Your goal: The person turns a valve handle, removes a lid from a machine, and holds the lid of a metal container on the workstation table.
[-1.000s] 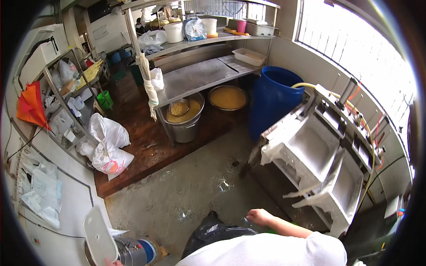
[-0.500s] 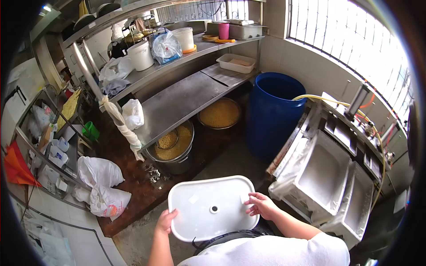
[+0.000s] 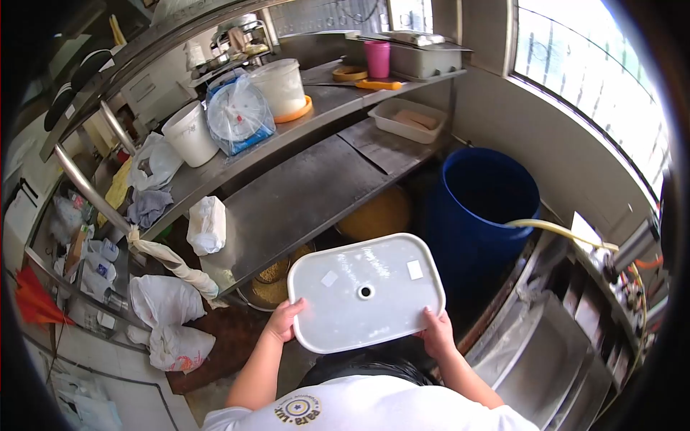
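A white rectangular plastic lid [image 3: 359,323] with rounded corners is held out in front of my body. Around its small central hole are two pale label patches and faint handwriting. My left hand [image 3: 285,321] grips its lower left edge, thumb on top. On the lower right edge my right hand [image 3: 437,334] is closed, thumb over the rim and the other fingers mostly hidden beneath. Beyond the lid stands a steel shelf [image 3: 287,194], with a metal pot [image 3: 257,303] of yellowish grain partly hidden under it.
A blue barrel [image 3: 445,179] with a yellow hose [image 3: 535,224] stands at the right, beside metal troughs [image 3: 546,352]. White sacks [image 3: 169,309] sit on the left. Buckets [image 3: 192,136], a pink cup [image 3: 376,61] and a shallow plastic tub [image 3: 407,121] rest on the shelving.
The lid has risen and moved forward toward the shelf. My right hand, earlier with fingers spread over the lid's right side, now grips its lower right edge. The view has shifted closer to the shelf.
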`<action>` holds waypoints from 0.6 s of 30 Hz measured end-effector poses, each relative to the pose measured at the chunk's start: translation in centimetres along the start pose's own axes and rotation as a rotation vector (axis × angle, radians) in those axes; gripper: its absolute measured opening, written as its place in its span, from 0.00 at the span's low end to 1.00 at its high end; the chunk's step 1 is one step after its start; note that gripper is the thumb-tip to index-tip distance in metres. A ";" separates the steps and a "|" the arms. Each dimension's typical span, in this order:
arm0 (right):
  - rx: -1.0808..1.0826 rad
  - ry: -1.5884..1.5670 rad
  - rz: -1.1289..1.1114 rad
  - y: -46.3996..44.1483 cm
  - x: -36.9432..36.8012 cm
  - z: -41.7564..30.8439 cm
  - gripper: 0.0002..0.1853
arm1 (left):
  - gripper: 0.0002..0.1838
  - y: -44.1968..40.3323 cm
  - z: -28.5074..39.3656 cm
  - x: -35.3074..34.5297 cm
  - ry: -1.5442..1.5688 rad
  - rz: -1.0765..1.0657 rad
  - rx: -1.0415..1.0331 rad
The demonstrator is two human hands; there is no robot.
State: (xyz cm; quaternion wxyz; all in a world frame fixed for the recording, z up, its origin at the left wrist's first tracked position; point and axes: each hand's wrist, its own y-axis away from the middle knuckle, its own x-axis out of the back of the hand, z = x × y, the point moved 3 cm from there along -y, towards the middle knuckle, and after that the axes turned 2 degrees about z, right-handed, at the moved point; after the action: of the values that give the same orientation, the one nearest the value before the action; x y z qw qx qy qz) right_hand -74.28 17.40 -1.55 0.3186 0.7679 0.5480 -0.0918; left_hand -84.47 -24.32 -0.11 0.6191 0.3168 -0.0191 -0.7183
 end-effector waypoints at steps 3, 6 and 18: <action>0.034 0.032 -0.017 -4.5 -2.3 -3.8 0.19 | 0.23 -6.4 2.5 -0.3 -0.002 -0.038 0.025; 0.021 -0.063 -0.048 -9.1 -4.9 -6.9 0.17 | 0.24 -12.9 6.2 0.3 -0.018 -0.051 0.050; 0.297 -0.081 0.259 -44.4 -14.8 -18.2 0.22 | 0.31 -34.6 7.3 1.6 -0.133 -0.021 0.189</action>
State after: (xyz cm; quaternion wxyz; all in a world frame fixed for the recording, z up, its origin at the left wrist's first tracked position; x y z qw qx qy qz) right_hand -123.64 25.30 2.66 0.2327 0.8662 0.4120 -0.1608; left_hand -118.37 -20.34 -9.52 0.5762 0.3256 -0.1245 -0.7392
